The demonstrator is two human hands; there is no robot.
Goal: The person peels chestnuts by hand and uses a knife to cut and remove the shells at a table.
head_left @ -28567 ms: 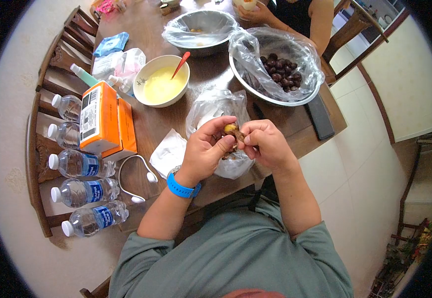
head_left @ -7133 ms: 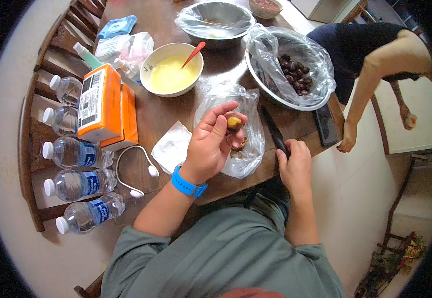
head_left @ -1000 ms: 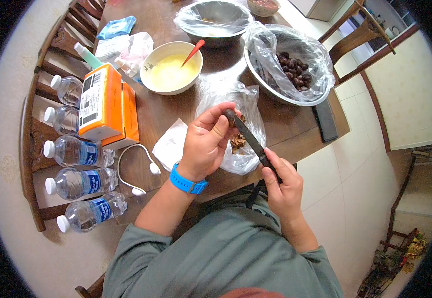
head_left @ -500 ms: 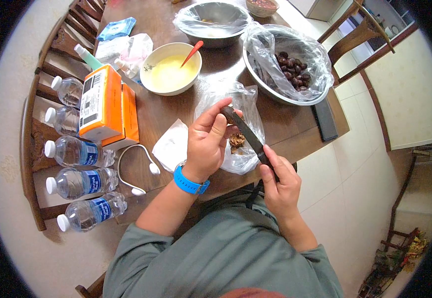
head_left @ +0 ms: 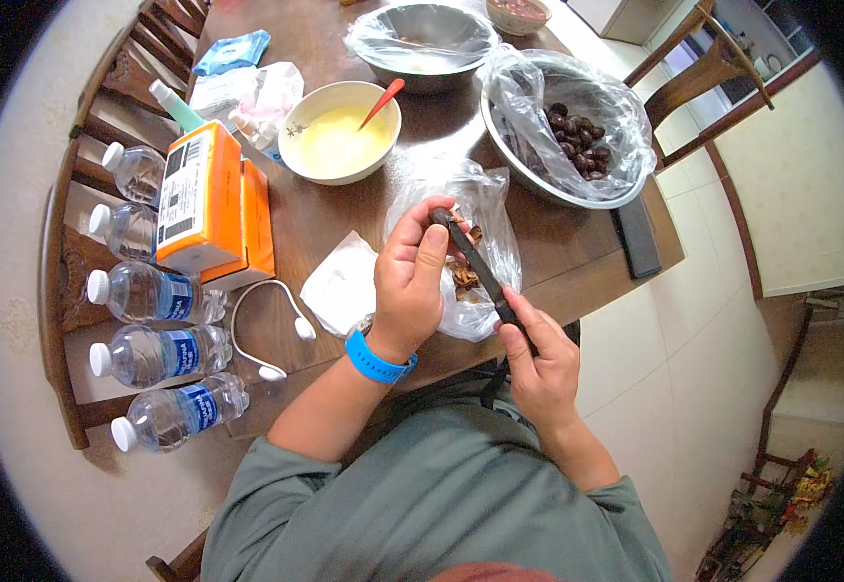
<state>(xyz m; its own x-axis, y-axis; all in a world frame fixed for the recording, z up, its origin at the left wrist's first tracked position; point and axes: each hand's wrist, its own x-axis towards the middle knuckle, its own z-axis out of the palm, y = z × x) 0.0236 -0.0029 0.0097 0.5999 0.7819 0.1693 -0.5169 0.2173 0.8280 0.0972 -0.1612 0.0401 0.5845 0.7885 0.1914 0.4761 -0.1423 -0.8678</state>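
Observation:
Between the fingertips of my left hand [head_left: 410, 281] is a dark brown chestnut [head_left: 440, 216], partly hidden by the fingers. My right hand [head_left: 544, 369] is closed round the handle of a black knife [head_left: 476, 262], whose blade reaches up to the chestnut. Beneath the knife, brown shell pieces [head_left: 463, 278] lie on a clear plastic bag [head_left: 505, 228] on the wooden table. Beyond it on the right, several dark chestnuts [head_left: 577, 141] fill part of a bag-lined metal basin [head_left: 591, 202].
A white bowl [head_left: 316, 177] holds yellow liquid and a red spoon. Behind stands another bag-lined bowl [head_left: 422, 80]. Orange boxes [head_left: 210, 209], several water bottles [head_left: 163, 294], a white cord [head_left: 236, 315] and a tissue [head_left: 337, 284] are at the left. A black phone [head_left: 637, 239] lies near the right edge.
Since the oldest frame, my right hand has taken hold of the knife, and the other person has left the view. In the last second the blade has shifted slightly at the chestnut.

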